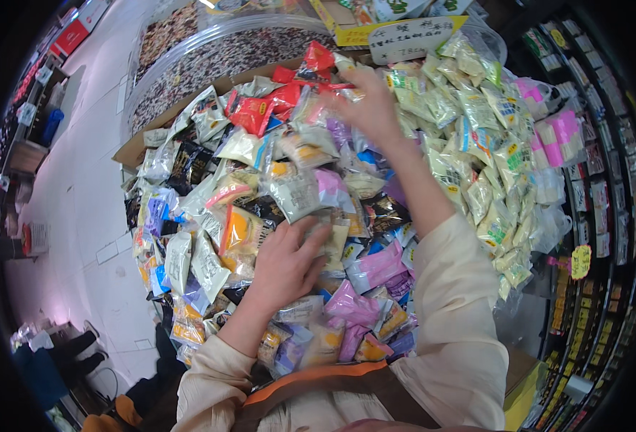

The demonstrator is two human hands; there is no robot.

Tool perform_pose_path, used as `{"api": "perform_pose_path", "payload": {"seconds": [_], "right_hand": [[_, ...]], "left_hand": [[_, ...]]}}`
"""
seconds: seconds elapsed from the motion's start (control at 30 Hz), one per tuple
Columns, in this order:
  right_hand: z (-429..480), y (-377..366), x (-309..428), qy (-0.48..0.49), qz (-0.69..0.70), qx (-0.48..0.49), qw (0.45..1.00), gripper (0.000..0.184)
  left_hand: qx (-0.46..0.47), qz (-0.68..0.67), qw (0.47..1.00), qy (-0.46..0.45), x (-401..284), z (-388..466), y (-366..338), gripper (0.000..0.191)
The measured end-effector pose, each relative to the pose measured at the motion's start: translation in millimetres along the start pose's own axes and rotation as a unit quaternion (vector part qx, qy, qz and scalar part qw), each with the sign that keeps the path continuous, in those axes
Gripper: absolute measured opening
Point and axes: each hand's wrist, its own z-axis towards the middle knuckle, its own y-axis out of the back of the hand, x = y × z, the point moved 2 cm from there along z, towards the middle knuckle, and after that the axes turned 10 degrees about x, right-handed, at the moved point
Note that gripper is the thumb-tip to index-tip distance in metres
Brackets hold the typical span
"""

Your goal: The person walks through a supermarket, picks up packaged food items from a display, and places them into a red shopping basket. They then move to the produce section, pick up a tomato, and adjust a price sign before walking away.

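Note:
My left hand [291,259] rests on a large heap of small plastic snack packets, its fingers spread over a pale packet [337,240]. Just beyond its fingertips lies a silver-white packet [295,195]. An orange-and-clear packet [241,229] is left of that hand. Farther up, my right hand [366,102] reaches over the back of the heap beside several red packets [250,112]. It is blurred, with fingers apart; a pale packet [344,61] is at its fingertips, and I cannot tell whether it is gripped. Pink packets [353,305] lie nearer my body.
Pale yellow-green packets [480,108] are piled on the right. A cardboard edge [150,127] borders the heap; behind it stands a clear bin [231,70] of dark and light pieces. A handwritten sign [410,40] stands at the back. Shelving [601,200] runs along the right, floor [80,189] the left.

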Motion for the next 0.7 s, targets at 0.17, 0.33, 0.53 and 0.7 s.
{"api": "perform_pose_path", "payload": {"seconds": [0.17,0.33,0.53,0.7], "right_hand": [[55,-29,-54,-0.219,-0.247,0.105,0.938,0.067],[58,-40,-75,-0.164,-0.215,0.016,0.963,0.044],[19,18,-25,-0.058,0.378,-0.140,0.913,0.037],[-39,60,27,-0.102,0.563,-0.131,0.810,0.039]], "left_hand": [[-0.002,-0.006,1.000,-0.003,5,2,-2,0.056],[-0.002,-0.011,1.000,-0.004,7,0,-2,0.056],[-0.011,-0.007,1.000,-0.013,5,1,-1,0.055],[-0.014,0.015,1.000,-0.008,-1,4,-1,0.053]]}}
